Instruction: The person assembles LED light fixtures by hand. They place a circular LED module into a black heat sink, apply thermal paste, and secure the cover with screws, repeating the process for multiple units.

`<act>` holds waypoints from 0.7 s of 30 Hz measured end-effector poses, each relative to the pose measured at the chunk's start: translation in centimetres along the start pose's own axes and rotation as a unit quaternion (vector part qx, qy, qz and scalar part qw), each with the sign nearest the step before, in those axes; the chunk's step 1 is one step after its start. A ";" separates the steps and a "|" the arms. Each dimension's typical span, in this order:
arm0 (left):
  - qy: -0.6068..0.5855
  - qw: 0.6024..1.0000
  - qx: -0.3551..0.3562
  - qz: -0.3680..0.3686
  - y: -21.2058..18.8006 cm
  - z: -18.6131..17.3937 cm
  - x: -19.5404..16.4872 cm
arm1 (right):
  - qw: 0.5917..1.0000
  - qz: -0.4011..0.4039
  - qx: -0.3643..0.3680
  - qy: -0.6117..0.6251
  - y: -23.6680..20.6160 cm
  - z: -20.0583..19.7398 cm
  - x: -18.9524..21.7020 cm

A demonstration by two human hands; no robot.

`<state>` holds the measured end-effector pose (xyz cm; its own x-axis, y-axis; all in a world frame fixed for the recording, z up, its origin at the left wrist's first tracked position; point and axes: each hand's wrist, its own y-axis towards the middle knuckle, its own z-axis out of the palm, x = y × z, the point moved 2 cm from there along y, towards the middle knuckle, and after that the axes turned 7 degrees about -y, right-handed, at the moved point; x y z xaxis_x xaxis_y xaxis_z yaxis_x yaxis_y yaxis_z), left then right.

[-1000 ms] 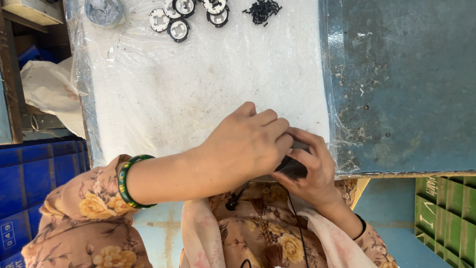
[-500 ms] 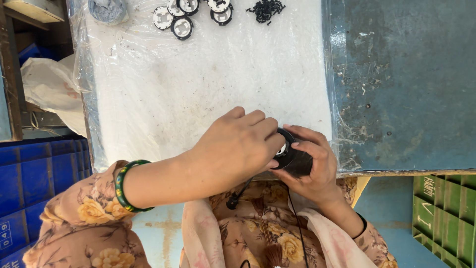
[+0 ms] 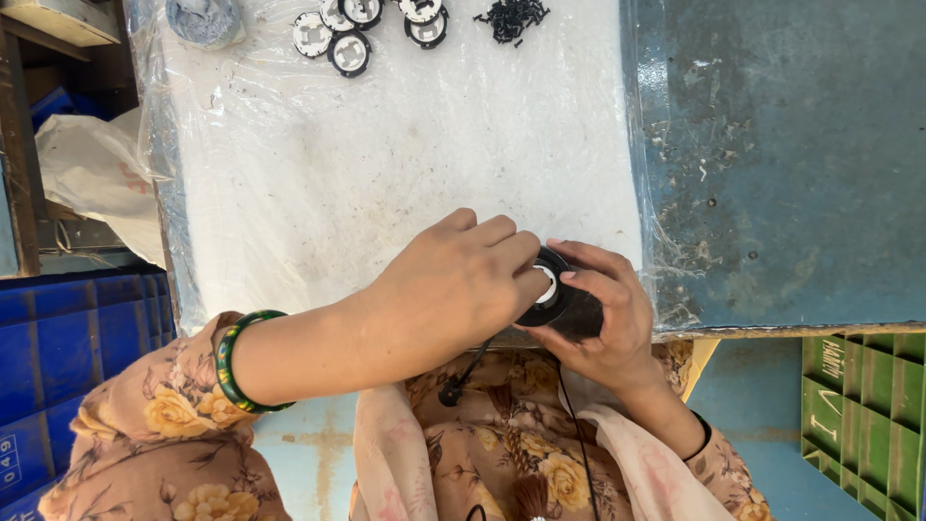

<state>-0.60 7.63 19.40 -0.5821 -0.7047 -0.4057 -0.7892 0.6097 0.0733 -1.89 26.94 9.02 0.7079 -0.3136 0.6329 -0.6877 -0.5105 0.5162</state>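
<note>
Head view: at the near edge of a white, plastic-wrapped foam work pad (image 3: 386, 174), the right hand (image 3: 593, 323) cups a round black disc-shaped part with a white centre (image 3: 555, 294), while the left hand (image 3: 453, 285) pinches its rim with its fingertips. Similar black-and-white round parts (image 3: 349, 50) and a small pile of black screws (image 3: 511, 17) lie at the pad's far edge, well apart.

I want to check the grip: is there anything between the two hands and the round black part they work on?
Nothing visible. The right hand cups the round black part directly, and the left hand presses its fingertips on the white centre, at the pad edge.
</note>
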 end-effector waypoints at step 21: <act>0.028 0.999 0.030 0.030 0.9 1.2 0.5 | 1.000 0.000 0.004 -0.014 -0.4 0.1 -0.4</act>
<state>-1.38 8.23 18.18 -0.6387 -0.6845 -0.3514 -0.7406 0.6708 0.0395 -1.88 27.21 8.44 0.7117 -0.3370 0.6164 -0.6872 -0.5163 0.5111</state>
